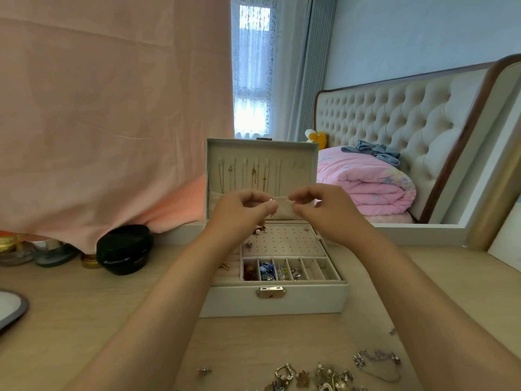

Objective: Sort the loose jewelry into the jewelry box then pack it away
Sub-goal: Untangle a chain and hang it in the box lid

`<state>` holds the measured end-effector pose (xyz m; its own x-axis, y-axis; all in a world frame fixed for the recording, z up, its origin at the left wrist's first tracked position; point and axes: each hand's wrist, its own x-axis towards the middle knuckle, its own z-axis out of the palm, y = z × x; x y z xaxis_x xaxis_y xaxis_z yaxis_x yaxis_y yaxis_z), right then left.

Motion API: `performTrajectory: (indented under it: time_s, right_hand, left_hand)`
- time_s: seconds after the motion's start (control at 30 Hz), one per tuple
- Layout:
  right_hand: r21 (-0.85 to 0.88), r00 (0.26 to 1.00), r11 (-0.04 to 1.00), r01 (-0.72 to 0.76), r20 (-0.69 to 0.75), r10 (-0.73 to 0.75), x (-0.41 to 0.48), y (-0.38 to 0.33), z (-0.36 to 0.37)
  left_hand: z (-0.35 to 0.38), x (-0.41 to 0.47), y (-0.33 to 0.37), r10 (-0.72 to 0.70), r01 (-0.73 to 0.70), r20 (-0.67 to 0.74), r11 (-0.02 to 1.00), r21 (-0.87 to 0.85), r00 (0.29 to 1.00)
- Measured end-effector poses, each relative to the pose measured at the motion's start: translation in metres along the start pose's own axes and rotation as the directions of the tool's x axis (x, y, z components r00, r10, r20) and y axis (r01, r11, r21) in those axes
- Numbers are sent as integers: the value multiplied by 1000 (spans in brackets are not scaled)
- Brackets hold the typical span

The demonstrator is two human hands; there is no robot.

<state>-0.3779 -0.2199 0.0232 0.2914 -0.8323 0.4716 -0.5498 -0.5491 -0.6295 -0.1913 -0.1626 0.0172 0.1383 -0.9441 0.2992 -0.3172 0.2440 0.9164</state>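
Loose jewelry (324,376) lies heaped on the near table (84,320), unsorted. Beyond it, over the open box (275,299), the left hand (242,210) and right hand (324,210) pinch the ends of a fine chain (273,218) before the lid's hooks. Slack could snag the hanging necklaces (253,176) and tangle them.

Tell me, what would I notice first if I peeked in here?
Two hands, the left hand and right hand, pinching a thin necklace above the open jewelry box mid-table. Then the shiny loose jewelry heaped at the table's near edge, and the pink quilt rolled on the bed behind.
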Motion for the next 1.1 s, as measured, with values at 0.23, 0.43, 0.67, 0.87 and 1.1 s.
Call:
performTrajectory:
  time_s: [0.23, 0.43, 0.67, 0.87, 1.1]
  right_hand:
    - [151, 989, 980, 131, 47, -139, -6, -33, 8]
    - [97, 984, 981, 166, -86, -157, -6, -32, 17]
    - [98, 987, 991, 89, -140, -75, -5, -24, 23]
    - [-345, 999, 938, -46, -42, 34, -2, -6, 29]
    - [-435, 998, 900, -21, 40, 42, 10, -2, 42]
  left_hand:
    - [-7, -3, 9, -108, 107, 4, 986, -131, 994]
    - [-10, -4, 13, -143, 148, 52, 983, -110, 988]
    - [-9, -2, 9, 0, -5, 54, 995, 101, 999]
    - [-17, 5, -21, 89, -150, 125, 729, 668, 988]
    - [-19, 9, -31, 19, -185, 240, 695, 694, 971]
